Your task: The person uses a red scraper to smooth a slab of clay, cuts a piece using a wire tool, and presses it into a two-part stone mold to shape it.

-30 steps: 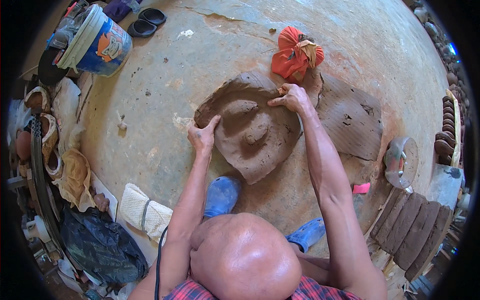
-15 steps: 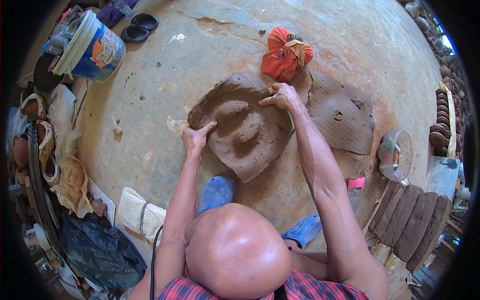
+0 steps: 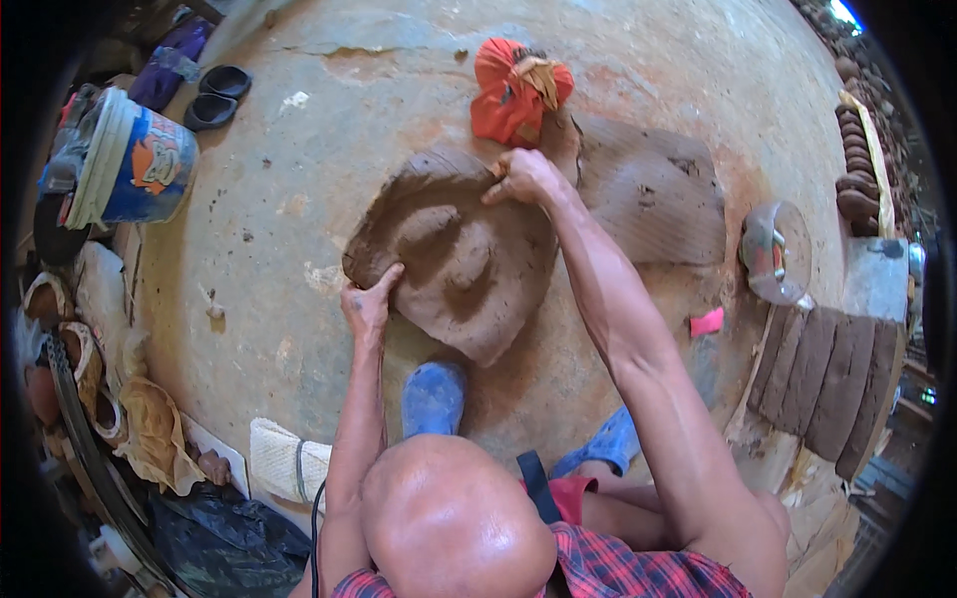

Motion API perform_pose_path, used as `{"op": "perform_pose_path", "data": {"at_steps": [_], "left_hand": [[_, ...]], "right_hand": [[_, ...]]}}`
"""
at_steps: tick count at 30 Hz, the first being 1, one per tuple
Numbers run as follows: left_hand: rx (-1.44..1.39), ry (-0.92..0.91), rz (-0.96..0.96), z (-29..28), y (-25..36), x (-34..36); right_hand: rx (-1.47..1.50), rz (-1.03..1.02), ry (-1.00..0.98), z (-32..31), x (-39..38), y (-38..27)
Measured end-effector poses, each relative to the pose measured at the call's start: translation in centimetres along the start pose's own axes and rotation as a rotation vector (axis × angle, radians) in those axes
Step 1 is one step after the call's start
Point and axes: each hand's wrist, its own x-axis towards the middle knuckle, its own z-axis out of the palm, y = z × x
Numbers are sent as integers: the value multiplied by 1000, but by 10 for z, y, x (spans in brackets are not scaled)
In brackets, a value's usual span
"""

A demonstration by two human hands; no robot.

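A wide brown sheet of wet clay (image 3: 498,299), with a raised rim and rounded bumps inside its hollow, is between my hands. Its lower end narrows to a blunt point. My left hand (image 3: 369,299) grips the left rim, thumb over the top and fingers hidden beneath. At the upper right rim, my right hand (image 3: 525,179) pinches the clay edge between thumb and fingers. Just beyond that hand sits an orange cloth bundle (image 3: 508,105) with a tan scrap on top. A flat, ridged clay slab (image 3: 653,199) lies on the floor to the right.
Thick clay strips (image 3: 827,384) are stacked at the right, near a clear round container (image 3: 776,254) and a pink piece (image 3: 707,321). To the left stand a blue-and-white bucket (image 3: 150,164) and black sandals (image 3: 216,97). A folded white cloth (image 3: 287,460) lies near my left arm.
The view has shifted, so most of the scene appears farther left. Both hands keep their hold on the clay's rim, and the clay looks slightly more tilted.
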Motion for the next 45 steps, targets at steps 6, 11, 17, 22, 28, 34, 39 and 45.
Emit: {"op": "perform_pose_path", "data": {"at_steps": [6,11,17,22,28,34,39,45], "left_hand": [[-144,-189,-89,19,8,-15],[-312,-234,-66,-53,-22,44],[-651,-776,-160,-32,13,66],[-504,-774,-183,-36,11,76],[-542,-755,-232,-77,-2,76],[-612,-655,-253,-50,23,21],[70,-137,486,-25,77,-6],[288,-501,657,22,102,-48]], "right_hand": [[-35,65,118,-5,-33,9],[254,-13,1093,3,-155,-10],[-186,977,1284,55,-333,279],[397,1105,797,54,-357,314],[938,903,982,62,-338,236],[1048,533,1108,65,-396,161],[753,459,1142,50,-310,36],[578,158,614,55,-190,-22]]}}
